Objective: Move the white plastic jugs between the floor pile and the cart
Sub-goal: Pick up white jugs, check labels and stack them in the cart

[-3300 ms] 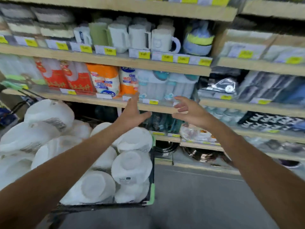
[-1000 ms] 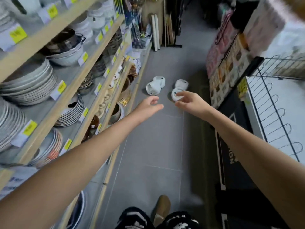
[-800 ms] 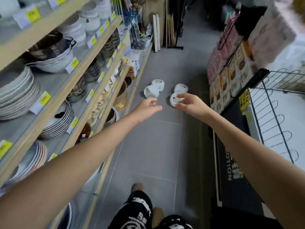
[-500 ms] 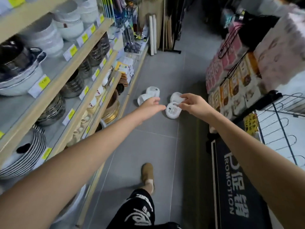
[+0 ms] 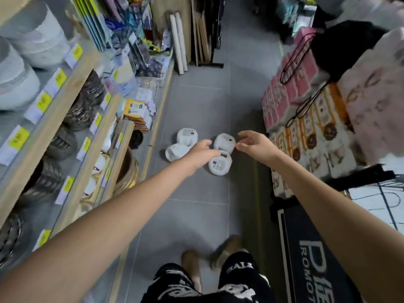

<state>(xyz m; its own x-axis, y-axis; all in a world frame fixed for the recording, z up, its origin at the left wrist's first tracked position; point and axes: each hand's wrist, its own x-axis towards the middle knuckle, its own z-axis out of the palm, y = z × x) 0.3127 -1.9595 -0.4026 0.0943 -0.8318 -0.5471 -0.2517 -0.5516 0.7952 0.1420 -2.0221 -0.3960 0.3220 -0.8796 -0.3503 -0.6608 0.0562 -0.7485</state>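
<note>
Several white plastic jugs lie on the grey floor tiles in the aisle ahead: one (image 5: 187, 135) far left, one (image 5: 176, 151) below it, one (image 5: 224, 141) to the right and the nearest (image 5: 219, 165) showing a label. Both my arms are stretched forward toward them. My left hand (image 5: 202, 152) hovers over the gap between the jugs, fingers loosely bent, holding nothing. My right hand (image 5: 253, 143) hangs just right of the right jug, fingers relaxed and empty. The cart is out of view.
Wooden shelves (image 5: 65, 119) with bowls and price tags run along the left. Stacked pink and patterned packs (image 5: 306, 119) and a wire rack (image 5: 384, 193) line the right. A black promotion mat (image 5: 314, 259) lies on the floor. My feet (image 5: 209, 256) stand below.
I have turned from the cart full of jugs and walked down the aisle. The floor jugs have come closer and both empty hands have reached further toward them.
</note>
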